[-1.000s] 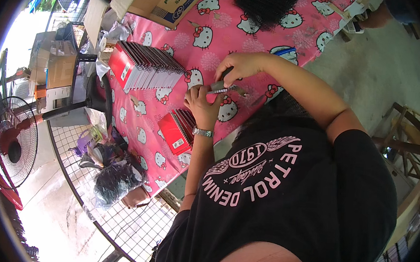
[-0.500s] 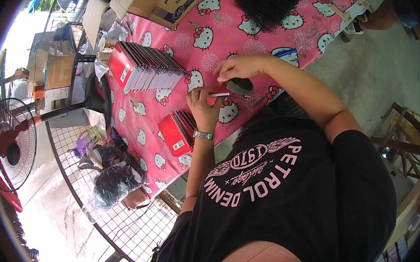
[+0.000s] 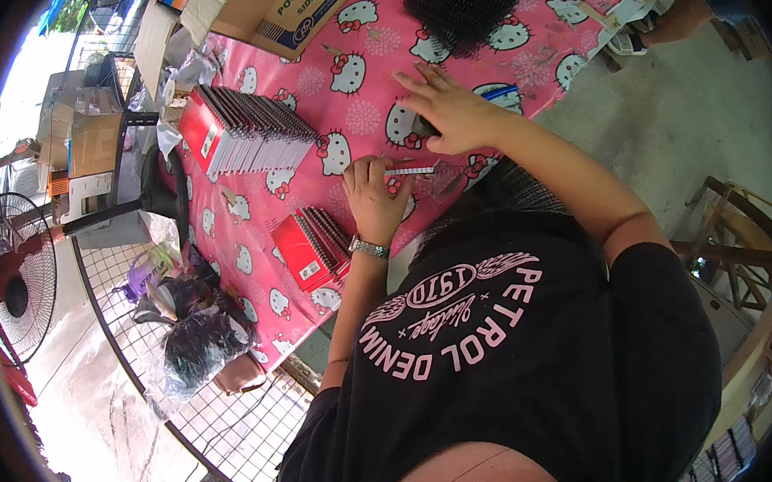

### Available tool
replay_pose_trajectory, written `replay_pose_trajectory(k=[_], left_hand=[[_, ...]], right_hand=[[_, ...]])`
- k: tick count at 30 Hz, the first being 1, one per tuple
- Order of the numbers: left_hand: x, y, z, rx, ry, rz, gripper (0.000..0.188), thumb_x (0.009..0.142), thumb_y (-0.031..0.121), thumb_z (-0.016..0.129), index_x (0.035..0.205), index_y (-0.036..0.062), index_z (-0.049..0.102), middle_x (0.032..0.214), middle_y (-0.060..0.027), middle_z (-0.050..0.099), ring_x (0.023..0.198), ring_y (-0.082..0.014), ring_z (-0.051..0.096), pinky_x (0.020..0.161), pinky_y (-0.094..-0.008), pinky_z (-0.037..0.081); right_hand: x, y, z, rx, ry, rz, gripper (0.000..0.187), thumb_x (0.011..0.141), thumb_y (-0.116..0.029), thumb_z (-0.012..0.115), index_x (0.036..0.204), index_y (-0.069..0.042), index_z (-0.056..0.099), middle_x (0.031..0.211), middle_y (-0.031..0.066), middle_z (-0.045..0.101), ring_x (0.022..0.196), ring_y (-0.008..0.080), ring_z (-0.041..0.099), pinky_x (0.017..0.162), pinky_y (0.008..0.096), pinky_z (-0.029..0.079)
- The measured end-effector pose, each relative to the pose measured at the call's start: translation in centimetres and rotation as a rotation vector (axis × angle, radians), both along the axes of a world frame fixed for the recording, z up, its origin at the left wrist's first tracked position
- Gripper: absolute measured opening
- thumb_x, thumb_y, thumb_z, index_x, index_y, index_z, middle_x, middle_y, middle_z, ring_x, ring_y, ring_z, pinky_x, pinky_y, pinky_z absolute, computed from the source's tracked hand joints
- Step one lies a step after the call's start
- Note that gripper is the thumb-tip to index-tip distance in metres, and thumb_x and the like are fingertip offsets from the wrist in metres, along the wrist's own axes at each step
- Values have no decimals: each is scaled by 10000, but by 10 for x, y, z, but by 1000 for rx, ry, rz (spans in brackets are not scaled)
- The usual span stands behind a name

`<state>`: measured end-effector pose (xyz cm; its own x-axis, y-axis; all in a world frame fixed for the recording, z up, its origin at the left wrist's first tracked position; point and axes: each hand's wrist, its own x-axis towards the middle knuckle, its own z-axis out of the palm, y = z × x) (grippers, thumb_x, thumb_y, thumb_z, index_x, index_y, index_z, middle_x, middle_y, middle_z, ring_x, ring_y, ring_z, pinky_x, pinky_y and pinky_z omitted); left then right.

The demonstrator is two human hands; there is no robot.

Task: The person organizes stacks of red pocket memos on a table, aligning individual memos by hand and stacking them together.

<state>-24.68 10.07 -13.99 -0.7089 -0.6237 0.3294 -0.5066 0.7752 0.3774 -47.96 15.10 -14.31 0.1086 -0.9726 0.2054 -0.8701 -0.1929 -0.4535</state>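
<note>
My left hand [image 3: 373, 197], a metal watch on its wrist, pinches a small red-covered notebook [image 3: 409, 170] with a white page edge, low over the pink cloth. Farther up and to the right, my right hand [image 3: 453, 113] has its fingers stretched forward and its thumb apart. A dark rounded object [image 3: 423, 126] shows between thumb and palm, mostly hidden by the hand. Left of my left hand stands a row of red spiral notebooks [image 3: 250, 133]. A smaller stack of red spiral notebooks [image 3: 309, 249] lies nearer, beside my left wrist.
A patterned pink cloth [image 3: 315, 43] covers the table. Black wire coils [image 3: 465, 12] lie at the far side, and more coils [image 3: 533, 190] lie near my body. An open cardboard box [image 3: 281, 10] stands far left. A blue pen-like item [image 3: 501, 92] rests beyond my right wrist.
My right hand has left the notebook, moving away from me and spreading its fingers; the dark object has shifted with it. My left hand keeps the notebook. The whole view has shifted slightly.
</note>
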Motion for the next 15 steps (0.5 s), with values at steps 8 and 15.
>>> replay_pose_trajectory(k=[8, 15], left_hand=[[8, -7, -4, 63, 47, 93, 349, 717, 153, 783, 1003, 66, 603, 1082, -132, 515, 1056, -329, 482, 926, -458, 381], [9, -15, -9, 98, 37, 70, 355, 711, 159, 801, 988, 58, 603, 1012, -111, 510, 979, -306, 508, 840, -422, 438]], right_hand=[[-4, 4, -9, 257, -620, 125, 589, 779, -227, 702, 1343, -142, 553, 1450, 190, 404, 1353, 365, 371, 1106, 389, 344], [-8, -10, 13, 639, -1265, 255, 495, 742, -202, 717, 1202, -31, 651, 1255, 112, 624, 1130, 207, 591, 990, 323, 423]])
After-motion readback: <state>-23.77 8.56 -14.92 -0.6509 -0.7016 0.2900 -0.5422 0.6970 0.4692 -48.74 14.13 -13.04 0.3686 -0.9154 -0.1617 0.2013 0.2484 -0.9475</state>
